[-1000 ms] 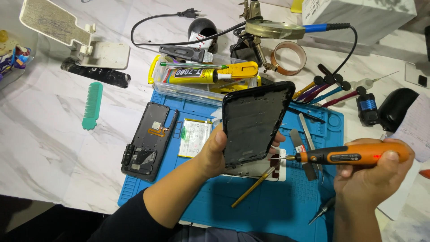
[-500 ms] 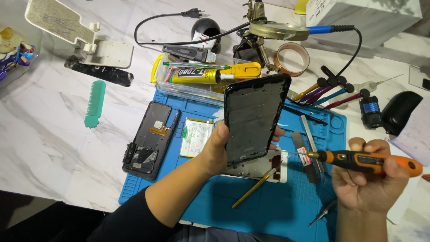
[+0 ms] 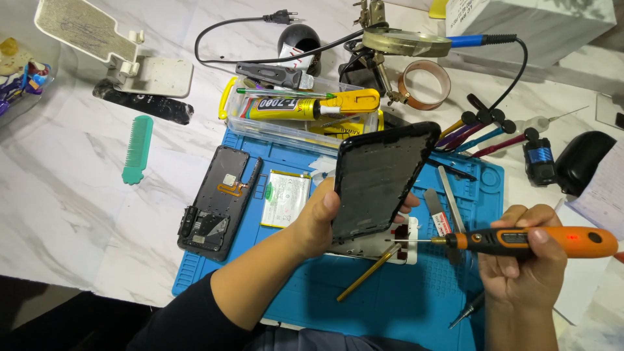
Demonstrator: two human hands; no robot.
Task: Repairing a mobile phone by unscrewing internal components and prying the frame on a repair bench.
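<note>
You've got the black phone frame (image 3: 383, 179) up off the blue work mat (image 3: 312, 286), tilted on edge, your left hand (image 3: 322, 218) clamped around its lower left side with the thumb across the front and fingertips showing past the right edge. Your right hand (image 3: 526, 260) is wrapped tight around the orange electric screwdriver (image 3: 526, 240), held level, its thin bit pointing left and ending just at the frame's bottom corner, over a white part (image 3: 406, 237) lying on the mat. A brass-coloured rod (image 3: 367, 273) lies slanted on the mat just below that tip. Left of your forearm, a white battery (image 3: 285, 198) rests on the mat, and beside it a dark phone back housing (image 3: 218, 201) hangs half over the mat's edge onto the marble table (image 3: 65, 195). A green comb (image 3: 138, 148) sits further left. Behind the frame, a yellow-capped glue tube (image 3: 305, 105) lies across a clear plastic box (image 3: 273, 127), and a row of coloured-handled tools (image 3: 481, 133) fans out at the mat's upper right.
</note>
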